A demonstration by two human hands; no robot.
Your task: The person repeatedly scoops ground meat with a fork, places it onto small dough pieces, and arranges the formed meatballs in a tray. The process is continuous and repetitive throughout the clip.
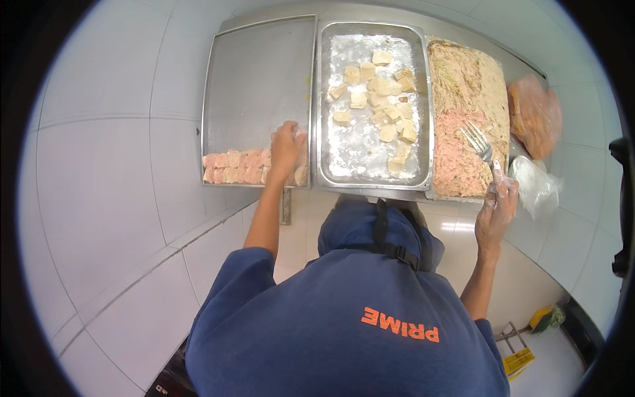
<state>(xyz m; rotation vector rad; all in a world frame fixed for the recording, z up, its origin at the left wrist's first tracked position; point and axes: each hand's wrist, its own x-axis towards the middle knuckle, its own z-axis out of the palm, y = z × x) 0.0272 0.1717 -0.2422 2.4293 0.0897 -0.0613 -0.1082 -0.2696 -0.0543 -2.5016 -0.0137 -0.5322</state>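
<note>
At the right, my right hand point(497, 210) is closed round a metal fork point(477, 141), the index finger stretched along its handle. The fork's tines lie over the pink part of a minced filling point(463, 155) that fills a tray. My left hand point(286, 151) is low over the left metal tray point(258, 79), fingers curled downward by its right edge. What they pinch, if anything, is hidden. Beside that hand, two rows of pink-topped filled pieces point(235, 167) line the tray's near edge. Pale tofu-like cubes point(378, 86) lie scattered in the middle metal pan point(340, 152).
An orange-filled plastic bag point(534, 116) rests right of the filling, with a clear plastic bag point(534, 182) nearer me. The trays stand side by side on a metal counter point(370, 12) against a tiled wall point(99, 165). A yellow-labelled object point(518, 360) is on the floor at lower right.
</note>
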